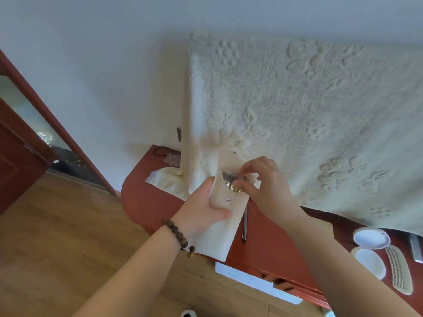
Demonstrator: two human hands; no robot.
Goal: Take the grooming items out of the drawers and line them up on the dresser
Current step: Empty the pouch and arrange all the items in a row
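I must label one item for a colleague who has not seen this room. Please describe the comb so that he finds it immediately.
On the red-brown dresser, look at its right end. The comb lies there, right of the two round white pads. It alone has fine teeth.

Bare forearms, dark wooden bead bracelet [179,236] on the left wrist

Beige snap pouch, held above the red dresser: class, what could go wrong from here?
1. The right hand pinches only the top of a metal tool; it could slip.
2. The left hand holds the beige snap pouch upright over the red dresser; tilting it might spill tools onto the thin metal stick.
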